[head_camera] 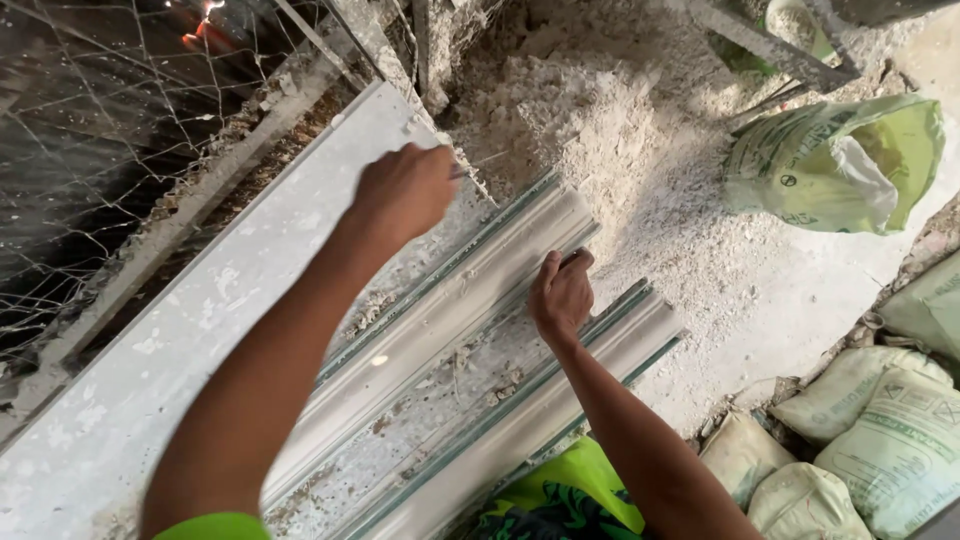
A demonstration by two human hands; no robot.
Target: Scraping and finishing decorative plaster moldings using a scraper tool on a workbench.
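Observation:
Two long white plaster moulding strips (460, 320) lie side by side on a dusty work slab (200, 330), running from lower left to upper right. My left hand (405, 190) is closed around a thin tool whose tip pokes out at the far end of the upper strip. My right hand (562, 295) presses on the edge of the upper strip near its end, fingers curled over a small dark object I cannot make out. The second moulding strip (600, 350) lies just right of that hand.
A heap of white plaster powder (600, 120) spreads beyond the strip ends. A green-and-white sack (835, 165) lies open at upper right; several more sacks (870, 420) are stacked at lower right. Wire mesh (110, 130) and a dark gap run along the left.

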